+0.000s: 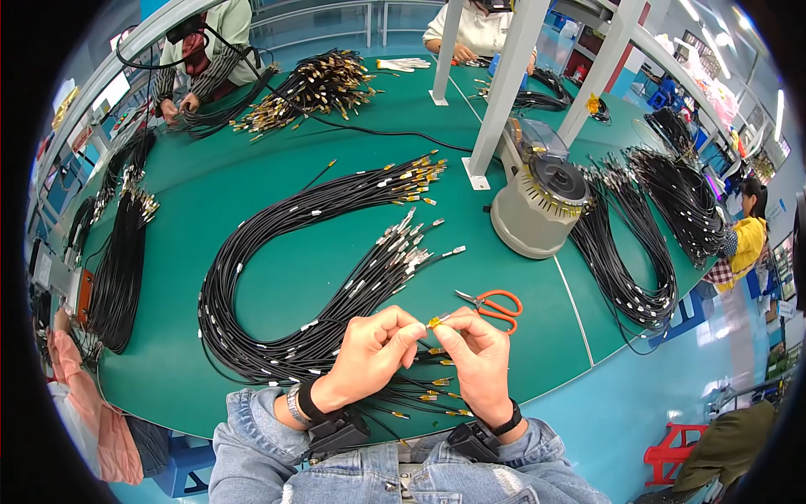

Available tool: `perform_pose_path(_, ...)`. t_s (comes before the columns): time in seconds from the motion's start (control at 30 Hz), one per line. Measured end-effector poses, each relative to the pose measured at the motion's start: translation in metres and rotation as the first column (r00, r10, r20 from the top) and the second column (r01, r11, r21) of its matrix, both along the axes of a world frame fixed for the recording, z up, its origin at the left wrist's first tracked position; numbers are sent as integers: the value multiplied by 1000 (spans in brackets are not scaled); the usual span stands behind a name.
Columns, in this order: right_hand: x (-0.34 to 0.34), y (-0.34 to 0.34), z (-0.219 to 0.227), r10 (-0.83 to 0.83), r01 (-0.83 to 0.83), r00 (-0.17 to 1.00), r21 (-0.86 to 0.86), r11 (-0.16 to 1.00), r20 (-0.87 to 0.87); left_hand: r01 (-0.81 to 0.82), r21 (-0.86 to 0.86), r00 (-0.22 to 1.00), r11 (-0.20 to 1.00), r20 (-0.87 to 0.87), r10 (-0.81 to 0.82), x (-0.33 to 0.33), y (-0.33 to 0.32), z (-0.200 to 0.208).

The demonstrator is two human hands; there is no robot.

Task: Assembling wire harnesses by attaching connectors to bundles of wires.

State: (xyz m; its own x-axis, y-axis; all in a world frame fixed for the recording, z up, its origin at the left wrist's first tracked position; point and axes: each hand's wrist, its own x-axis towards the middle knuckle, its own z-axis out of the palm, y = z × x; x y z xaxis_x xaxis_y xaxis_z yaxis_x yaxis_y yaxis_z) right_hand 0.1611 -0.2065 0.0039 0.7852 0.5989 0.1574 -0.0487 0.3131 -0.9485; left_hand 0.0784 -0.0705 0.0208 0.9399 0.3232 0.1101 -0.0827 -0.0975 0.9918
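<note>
My left hand (376,351) and my right hand (477,357) meet at the near side of the green table, fingertips almost touching. Between them is a small shiny yellow piece (437,321), which looks like tape, pinched by the right thumb and forefinger. The left thumb and forefinger are closed beside it; whether they grip anything is hidden. Just beyond the right hand lie orange-handled scissors (495,306). A thick curved bundle of black cables (220,281) lies left of and under my hands, with white-tagged and yellow-wrapped ends. Several yellow-tipped cable ends (432,395) lie below my wrists.
A round beige tape dispenser (529,220) stands beyond the scissors, near a grey metal post (504,92). More black cable bundles lie at left (117,277) and right (642,269). A cable heap (323,84) and white glove (403,64) lie farther back. Co-workers sit around the table.
</note>
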Motion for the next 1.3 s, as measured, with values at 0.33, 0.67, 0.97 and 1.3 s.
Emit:
perform_pose_path(0.33,1,4,6,111,-88,968,109,990,-226,137,-79,988,987,-53,-142,-1,5,7)
perform_pose_path(0.67,9,10,-15,229,-195,965,229,954,-131,330,-590,901,737,-36,-432,2,18,-1)
perform_pose_path(0.97,12,10,-4,256,-213,944,210,954,-208,338,-661,883,670,-23,-469,7,18,-3)
perform_pose_path(1.3,38,-10,-11,385,-403,912,128,906,143,340,-505,863,793,-168,-477,3,9,-13)
